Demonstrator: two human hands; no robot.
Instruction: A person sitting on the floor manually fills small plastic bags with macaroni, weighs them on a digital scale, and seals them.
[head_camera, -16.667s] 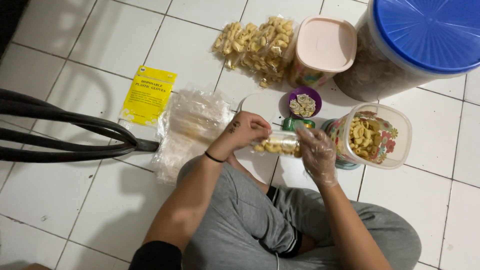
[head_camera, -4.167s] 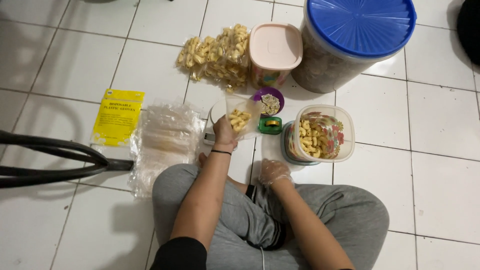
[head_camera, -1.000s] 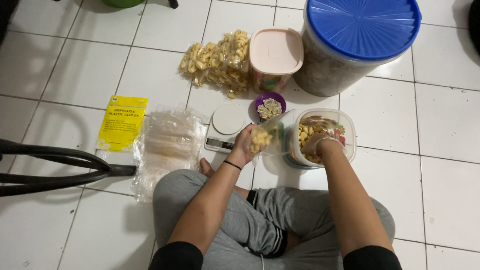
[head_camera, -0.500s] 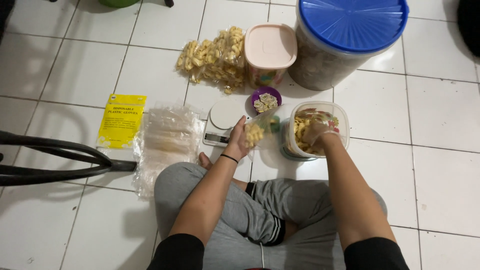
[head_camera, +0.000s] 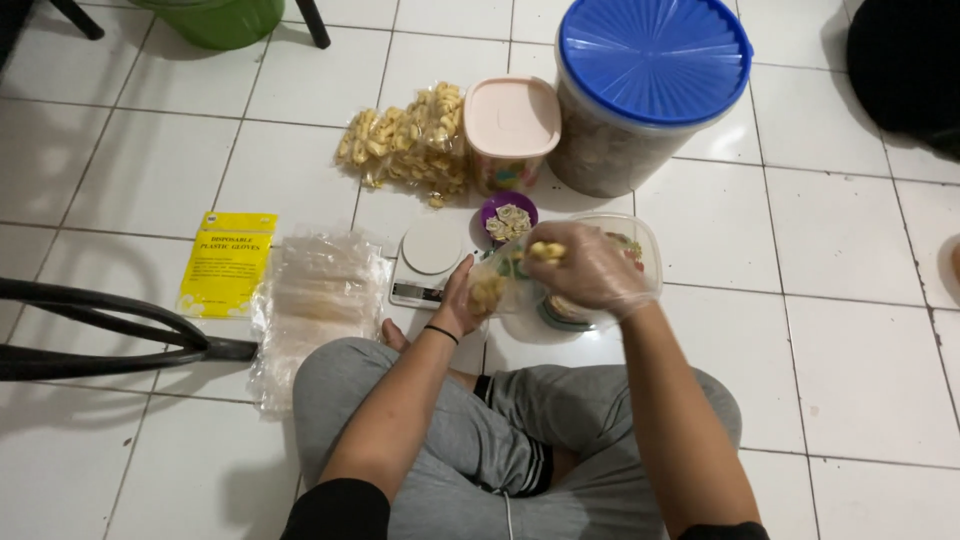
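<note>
I sit cross-legged on a white tiled floor. My left hand (head_camera: 462, 303) holds a small clear plastic bag (head_camera: 497, 288) partly filled with pale yellow snacks, just in front of a white kitchen scale (head_camera: 430, 258). My right hand (head_camera: 590, 272), in a thin clear plastic glove, pinches several yellow snacks (head_camera: 545, 251) at the bag's mouth. Right behind that hand stands a clear open snack container (head_camera: 640, 245), mostly hidden by it. A small purple bowl (head_camera: 508, 214) with snacks sits beyond the scale.
A pile of filled snack bags (head_camera: 405, 148) lies ahead, beside a pink-lidded tub (head_camera: 512, 120) and a big blue-lidded bucket (head_camera: 645, 90). A stack of empty clear bags (head_camera: 315, 300) and a yellow glove packet (head_camera: 226, 262) lie left. A black chair leg (head_camera: 110, 335) crosses the left edge.
My right hand has lifted out of the clear container with snacks and moved left to the bag's mouth. My left hand still holds the bag near the scale.
</note>
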